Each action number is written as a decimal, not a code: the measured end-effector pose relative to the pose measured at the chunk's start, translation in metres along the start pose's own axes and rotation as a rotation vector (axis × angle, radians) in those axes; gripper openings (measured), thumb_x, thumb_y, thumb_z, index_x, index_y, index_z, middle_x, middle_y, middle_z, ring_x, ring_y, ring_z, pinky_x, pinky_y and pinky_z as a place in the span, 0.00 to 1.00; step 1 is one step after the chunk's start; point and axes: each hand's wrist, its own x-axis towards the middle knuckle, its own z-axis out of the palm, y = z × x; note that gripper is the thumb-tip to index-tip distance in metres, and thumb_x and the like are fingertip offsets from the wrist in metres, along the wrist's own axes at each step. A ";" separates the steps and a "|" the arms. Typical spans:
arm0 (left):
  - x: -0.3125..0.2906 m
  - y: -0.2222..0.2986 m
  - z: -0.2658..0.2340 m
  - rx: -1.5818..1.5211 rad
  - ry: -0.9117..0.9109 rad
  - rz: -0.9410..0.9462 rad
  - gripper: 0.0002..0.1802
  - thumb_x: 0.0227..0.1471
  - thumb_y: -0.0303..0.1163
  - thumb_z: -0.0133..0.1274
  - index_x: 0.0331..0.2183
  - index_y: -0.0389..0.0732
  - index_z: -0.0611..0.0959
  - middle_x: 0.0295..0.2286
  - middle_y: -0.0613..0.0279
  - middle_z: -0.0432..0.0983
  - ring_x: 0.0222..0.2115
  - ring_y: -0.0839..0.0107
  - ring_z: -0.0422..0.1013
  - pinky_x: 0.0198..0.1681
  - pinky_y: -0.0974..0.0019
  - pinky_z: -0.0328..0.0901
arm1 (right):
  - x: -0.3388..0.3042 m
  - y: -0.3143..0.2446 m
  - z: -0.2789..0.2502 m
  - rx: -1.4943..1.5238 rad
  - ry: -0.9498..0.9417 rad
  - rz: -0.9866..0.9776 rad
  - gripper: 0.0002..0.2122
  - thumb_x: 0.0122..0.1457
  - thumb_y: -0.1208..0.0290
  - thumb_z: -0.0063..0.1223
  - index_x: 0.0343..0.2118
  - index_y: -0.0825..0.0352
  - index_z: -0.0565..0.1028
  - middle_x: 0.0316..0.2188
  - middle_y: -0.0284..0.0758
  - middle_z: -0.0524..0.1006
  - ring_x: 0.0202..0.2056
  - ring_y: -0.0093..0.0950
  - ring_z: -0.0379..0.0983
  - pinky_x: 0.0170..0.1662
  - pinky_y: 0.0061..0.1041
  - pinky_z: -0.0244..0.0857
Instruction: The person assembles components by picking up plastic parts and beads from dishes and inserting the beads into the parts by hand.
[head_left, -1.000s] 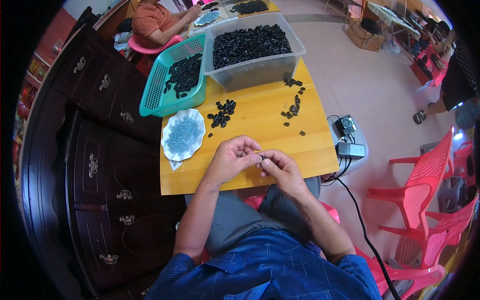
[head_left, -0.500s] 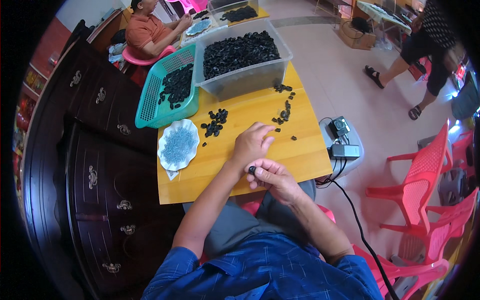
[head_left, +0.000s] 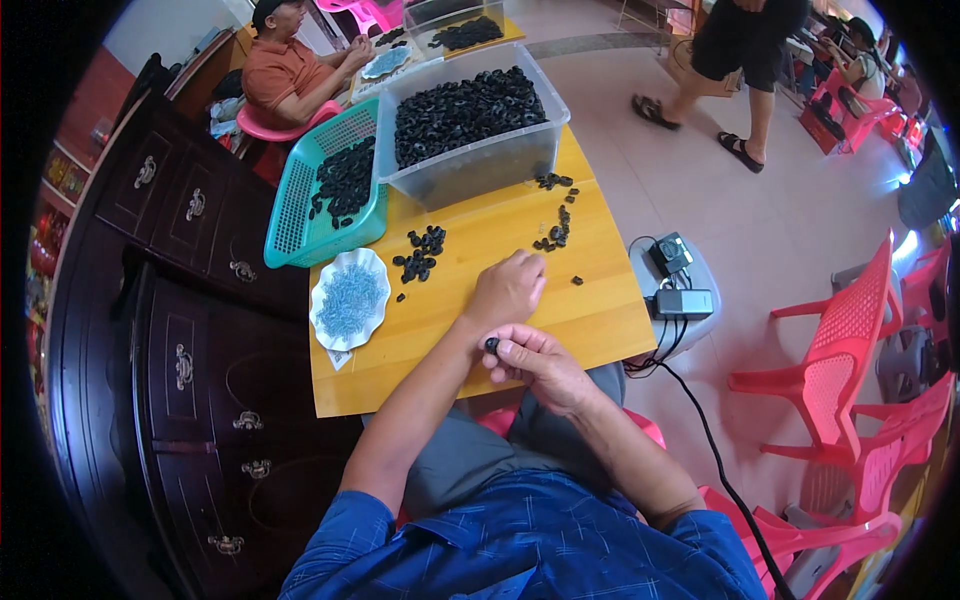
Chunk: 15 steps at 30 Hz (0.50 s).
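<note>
Black pc [head_left: 492, 345] still in R hand [head_left: 545, 372]; L hand [head_left: 507, 291] moved fwd.

dark wooden cabinet [head_left: 215, 330] at left, red plastic chairs [head_left: 825, 385] and black cable [head_left: 739, 488] at right

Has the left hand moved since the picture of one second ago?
Yes: judged against the white scalloped dish, the left hand has moved rightward and farther forward.

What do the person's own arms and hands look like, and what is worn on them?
The left hand and right hand are bare; no glove or watch shows. The forearms are uncovered, below short blue sleeves of a shirt with thin pale lines.
</note>
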 end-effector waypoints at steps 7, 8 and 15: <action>-0.045 -0.015 -0.025 -0.614 0.092 -0.408 0.09 0.51 0.24 0.56 0.37 0.35 0.81 0.26 0.62 0.79 0.23 0.77 0.73 0.26 0.71 0.69 | 0.003 0.001 -0.002 -0.014 0.053 -0.016 0.11 0.65 0.67 0.50 0.47 0.66 0.74 0.36 0.30 0.77 0.35 0.18 0.73 0.42 0.17 0.68; -0.052 -0.019 -0.034 -0.690 0.012 -0.506 0.07 0.51 0.25 0.57 0.36 0.35 0.82 0.26 0.64 0.79 0.23 0.80 0.73 0.26 0.73 0.69 | 0.003 0.001 -0.002 -0.068 0.096 -0.029 0.11 0.66 0.67 0.50 0.47 0.67 0.74 0.36 0.31 0.77 0.35 0.18 0.73 0.42 0.18 0.68; -0.081 -0.009 -0.090 -1.151 0.027 -0.555 0.07 0.56 0.27 0.56 0.37 0.36 0.81 0.28 0.65 0.79 0.25 0.81 0.73 0.30 0.77 0.68 | 0.005 0.005 -0.001 -0.314 0.209 -0.161 0.12 0.66 0.70 0.48 0.48 0.69 0.74 0.36 0.31 0.77 0.38 0.18 0.73 0.43 0.19 0.68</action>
